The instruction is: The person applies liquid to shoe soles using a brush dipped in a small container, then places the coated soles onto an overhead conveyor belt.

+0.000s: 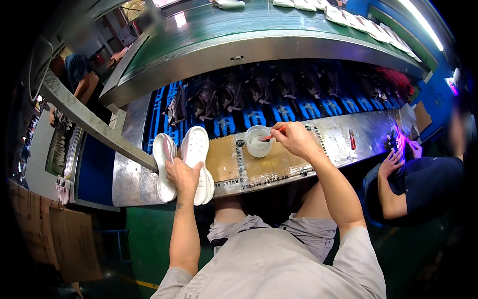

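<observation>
Head view. Bench items, from the hands outward.

Shoe soles, white, moulded: two groups upright-lying side by side at the left of the bench. Left soles, pinkish at the inner edge; right soles, stacked, the top one dotted with small holes. Left hand: laid over the gap between the two groups, touching both; whether it grips them cannot be told.

Brush, orange-red handle: gripped in the closed fingers of the right hand, its dark end inside the cup. Cup, whitish plastic, round, pale contents, standing right of the soles.

Cardboard sheet, brown, beneath the cup; clear tape over it, printed with dark capitals and round emblems. Metal bench. Snips, red-handled, lying to the right.

Shirt, light grey, the wearer's own; pale capitals at lower left.

Rack, blue, behind the bench; dark shoe uppers in a row. Conveyor belt, green, above; white shoe parts along its far side.

Co-worker's hands, right, at an object under violet light. Second co-worker, far left. Cardboard box, lower left.
</observation>
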Available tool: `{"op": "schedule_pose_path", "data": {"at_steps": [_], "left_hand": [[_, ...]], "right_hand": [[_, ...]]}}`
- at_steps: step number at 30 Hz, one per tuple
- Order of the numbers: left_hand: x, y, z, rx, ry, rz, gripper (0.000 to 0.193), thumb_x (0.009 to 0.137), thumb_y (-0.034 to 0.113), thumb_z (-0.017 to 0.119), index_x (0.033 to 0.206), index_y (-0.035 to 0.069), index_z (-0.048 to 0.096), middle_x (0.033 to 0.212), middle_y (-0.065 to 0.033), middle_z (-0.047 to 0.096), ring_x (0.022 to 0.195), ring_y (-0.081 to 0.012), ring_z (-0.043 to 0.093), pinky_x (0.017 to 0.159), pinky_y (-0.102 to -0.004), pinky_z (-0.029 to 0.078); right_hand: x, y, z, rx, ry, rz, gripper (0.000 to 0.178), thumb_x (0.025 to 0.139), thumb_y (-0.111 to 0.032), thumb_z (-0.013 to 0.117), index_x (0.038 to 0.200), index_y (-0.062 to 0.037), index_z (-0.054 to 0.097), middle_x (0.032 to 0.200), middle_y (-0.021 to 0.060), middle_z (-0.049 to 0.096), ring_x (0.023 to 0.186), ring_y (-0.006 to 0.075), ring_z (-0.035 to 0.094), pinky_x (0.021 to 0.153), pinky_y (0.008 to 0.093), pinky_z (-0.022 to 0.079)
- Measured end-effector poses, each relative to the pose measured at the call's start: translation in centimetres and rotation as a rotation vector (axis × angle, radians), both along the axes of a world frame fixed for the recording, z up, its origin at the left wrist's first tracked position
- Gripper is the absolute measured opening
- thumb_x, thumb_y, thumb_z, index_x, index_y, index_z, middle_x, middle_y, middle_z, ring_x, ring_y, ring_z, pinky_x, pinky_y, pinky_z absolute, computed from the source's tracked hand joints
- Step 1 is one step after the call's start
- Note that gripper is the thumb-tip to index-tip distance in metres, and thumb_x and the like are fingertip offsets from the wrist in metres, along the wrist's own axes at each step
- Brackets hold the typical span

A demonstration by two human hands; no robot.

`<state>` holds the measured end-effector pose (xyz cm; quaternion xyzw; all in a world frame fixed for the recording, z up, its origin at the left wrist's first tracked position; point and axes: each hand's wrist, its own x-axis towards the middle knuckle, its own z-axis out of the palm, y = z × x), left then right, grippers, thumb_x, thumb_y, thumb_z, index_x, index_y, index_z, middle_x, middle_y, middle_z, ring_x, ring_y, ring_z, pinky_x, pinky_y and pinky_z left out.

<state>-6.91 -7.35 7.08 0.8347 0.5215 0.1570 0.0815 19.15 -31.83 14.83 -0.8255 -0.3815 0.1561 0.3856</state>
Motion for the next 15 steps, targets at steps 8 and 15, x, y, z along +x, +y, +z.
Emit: {"op": "schedule_pose_path", "data": {"at_steps": [8,15], "left_hand": [[-2.8,1.8,0.8,-0.461,-0.67,-0.29,0.037,0.086,0.012,0.075,0.113,-0.011,0.064,0.097,-0.0206,0.074,0.09,-0.0324,0.073,0.079,-0.0419,0.057],[-3.6,-3.0,2.4,-1.907,-1.304,-0.5,0.072,0.092,0.024,0.047,0.152,-0.013,0.033,0.141,-0.0367,0.053,0.127,-0.0469,0.06,0.108,-0.0489,0.052]], "right_hand": [[-0.9,-0.8,0.2,0.21,-0.133,0.005,0.022,0.099,-0.02,0.065,0.104,-0.0011,0.075,0.086,0.0136,0.073,0.073,0.0201,0.068,0.07,0.0324,0.052],[-0.5,-2.4,-2.7,0.327,0.002,0.003,0.019,0.099,-0.017,0.065,0.107,-0.0025,0.075,0.093,0.0116,0.074,0.081,0.0195,0.07,0.077,0.0303,0.054]]}}
